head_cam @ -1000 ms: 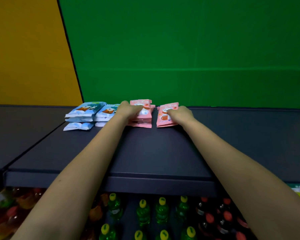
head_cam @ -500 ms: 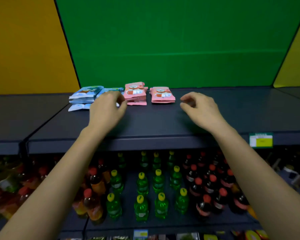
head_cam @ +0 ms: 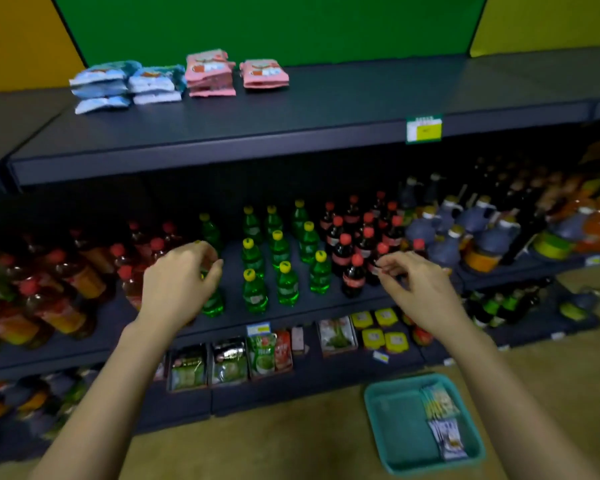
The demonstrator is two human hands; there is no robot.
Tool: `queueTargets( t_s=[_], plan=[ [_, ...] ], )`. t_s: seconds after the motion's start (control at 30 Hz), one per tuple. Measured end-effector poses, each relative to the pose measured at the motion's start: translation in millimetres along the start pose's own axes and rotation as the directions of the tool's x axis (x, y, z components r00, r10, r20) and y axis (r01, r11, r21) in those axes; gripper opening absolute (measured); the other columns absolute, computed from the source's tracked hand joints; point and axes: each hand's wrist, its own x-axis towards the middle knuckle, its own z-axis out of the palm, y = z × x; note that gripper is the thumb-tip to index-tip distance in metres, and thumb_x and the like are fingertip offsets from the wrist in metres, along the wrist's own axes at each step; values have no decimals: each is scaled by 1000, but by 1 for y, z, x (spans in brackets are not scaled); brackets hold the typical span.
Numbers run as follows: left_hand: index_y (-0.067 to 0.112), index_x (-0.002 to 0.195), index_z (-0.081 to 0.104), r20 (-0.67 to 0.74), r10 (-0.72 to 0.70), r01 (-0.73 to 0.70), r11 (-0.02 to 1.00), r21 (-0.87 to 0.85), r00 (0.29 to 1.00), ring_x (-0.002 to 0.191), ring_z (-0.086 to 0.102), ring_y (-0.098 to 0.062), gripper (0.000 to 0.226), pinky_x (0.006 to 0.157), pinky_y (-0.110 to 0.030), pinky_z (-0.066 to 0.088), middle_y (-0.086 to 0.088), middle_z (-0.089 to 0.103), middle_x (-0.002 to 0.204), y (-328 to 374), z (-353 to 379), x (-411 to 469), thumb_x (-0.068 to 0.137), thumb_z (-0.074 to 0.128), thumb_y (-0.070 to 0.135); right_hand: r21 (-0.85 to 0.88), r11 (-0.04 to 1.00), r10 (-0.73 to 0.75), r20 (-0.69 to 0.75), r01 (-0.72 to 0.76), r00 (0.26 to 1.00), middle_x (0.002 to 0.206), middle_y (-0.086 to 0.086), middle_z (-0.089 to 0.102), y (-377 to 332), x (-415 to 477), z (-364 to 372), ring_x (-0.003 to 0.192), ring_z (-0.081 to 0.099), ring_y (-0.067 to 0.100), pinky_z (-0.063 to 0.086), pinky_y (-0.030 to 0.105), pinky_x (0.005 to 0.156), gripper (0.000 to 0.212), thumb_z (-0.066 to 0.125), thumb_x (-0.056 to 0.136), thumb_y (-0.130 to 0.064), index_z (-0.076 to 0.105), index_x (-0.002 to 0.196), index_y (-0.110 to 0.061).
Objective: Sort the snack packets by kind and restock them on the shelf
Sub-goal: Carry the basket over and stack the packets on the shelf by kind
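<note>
Two stacks of blue snack packets (head_cam: 125, 85) lie on the dark top shelf (head_cam: 326, 109), with two stacks of pink packets (head_cam: 236, 76) just to their right. On the floor at the lower right a teal tray (head_cam: 399, 427) holds a few more packets (head_cam: 442, 420) along its right side. My left hand (head_cam: 179, 282) and my right hand (head_cam: 416, 289) hover empty in front of the drinks shelf, well below the top shelf, with fingers loosely curled.
The middle shelf carries green bottles (head_cam: 278, 258), dark cola bottles (head_cam: 354, 244), red drinks at the left and grey jugs at the right. A price tag (head_cam: 424, 129) hangs on the top shelf's edge. Boxed goods fill the lowest shelf (head_cam: 257, 355). Tan floor lies in front.
Both hands have let go of the pink packets and dropped away from the top shelf. My view has tilted down and back, bringing the lower shelves and the teal tray into sight.
</note>
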Motion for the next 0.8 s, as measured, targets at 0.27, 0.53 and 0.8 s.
queueTargets(
  t_s=[0.27, 0.53, 0.8],
  plan=[
    [16, 91, 62, 255, 10, 0, 999, -37, 967, 90, 62, -32, 14, 60, -30, 35, -4, 68, 92, 68, 67, -55, 89, 56, 29, -25, 976, 217, 34, -216, 976, 95, 1, 65, 94, -85, -9, 89, 65, 25, 54, 44, 73, 18, 65, 81, -16, 65, 99, -20],
    [16, 99, 62, 409, -26, 37, 999, -20, 912, 97, 63, -34, 20, 71, -37, 47, -10, 69, 100, 201, 158, -90, 88, 54, 31, -96, 926, 372, 95, -364, 923, 95, 5, 67, 243, -145, -56, 83, 65, 26, 51, 34, 72, 22, 63, 82, -10, 65, 102, -17],
    [21, 102, 59, 610, -187, 186, 980, 66, 770, 101, 62, -29, 21, 78, -35, 48, -3, 68, 103, 331, 259, -149, 90, 49, 35, -162, 922, 388, 378, -353, 840, 99, 9, 66, 391, -167, -69, 86, 66, 30, 53, 43, 76, 24, 63, 77, -7, 65, 101, -13]
  ],
)
